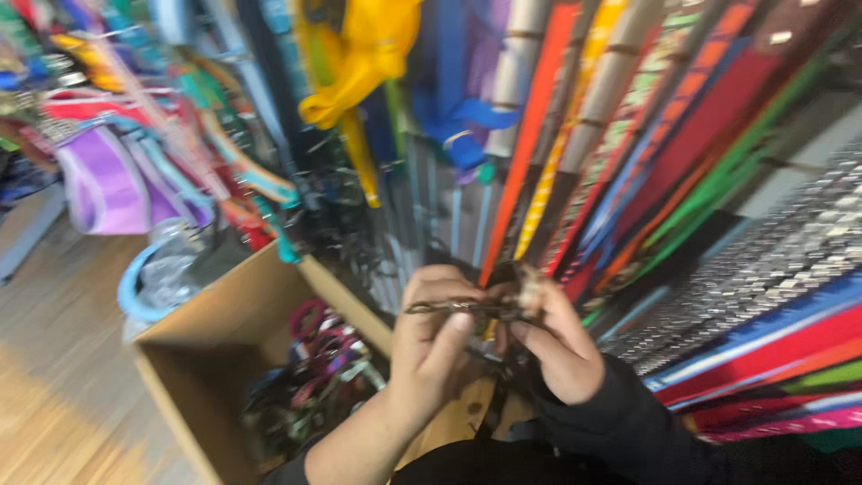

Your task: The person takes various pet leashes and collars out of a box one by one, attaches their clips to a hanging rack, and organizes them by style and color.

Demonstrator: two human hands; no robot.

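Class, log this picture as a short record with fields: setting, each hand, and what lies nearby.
setting: shop wall hung with coloured straps
left hand: pinching a small metal clasp
right hand: fingers on the same clasp, dark sleeve at the wrist
below left: open cardboard box with tangled straps inside
image quality: blurred, fine detail unclear

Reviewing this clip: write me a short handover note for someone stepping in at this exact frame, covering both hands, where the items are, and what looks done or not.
Left hand: closed around a small metal clasp-like piece, thumb on it.
Right hand: fingers pinching the same piece from the other side; dark sleeve.
Items: the piece is held in front of hanging coloured straps. An open cardboard box at lower left holds a tangle of similar coloured items.
Done: piece in hand, both hands on it.
Left: cannot tell if it is attached to a strap; the picture is blurred.
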